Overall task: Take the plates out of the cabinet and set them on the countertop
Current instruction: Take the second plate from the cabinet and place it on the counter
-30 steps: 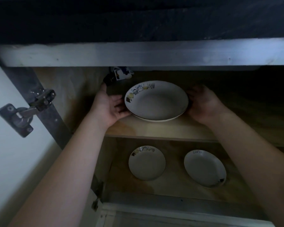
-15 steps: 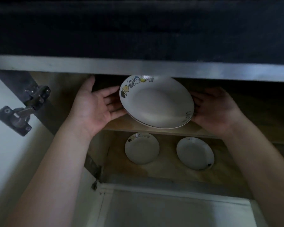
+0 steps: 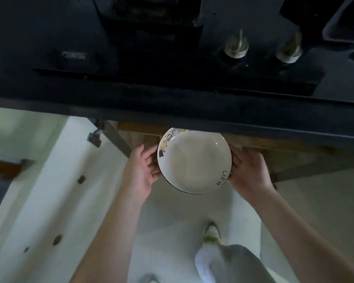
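A: Glazed white plate (image 3: 194, 161) is pinched by its rim between our left hand (image 3: 140, 172) and right hand (image 3: 248, 172), fingers curled under its edges, just below the countertop (image 3: 172, 99) lip.

B: We judge it must clear that dark edge first; keep it level, rise, then set down. Palms face inward, forearms reaching forward.

The left hand (image 3: 141, 172) and right hand (image 3: 248, 172) grip opposite rims of 1 white plate (image 3: 194, 161), just below the dark worktop (image 3: 172, 94) edge.
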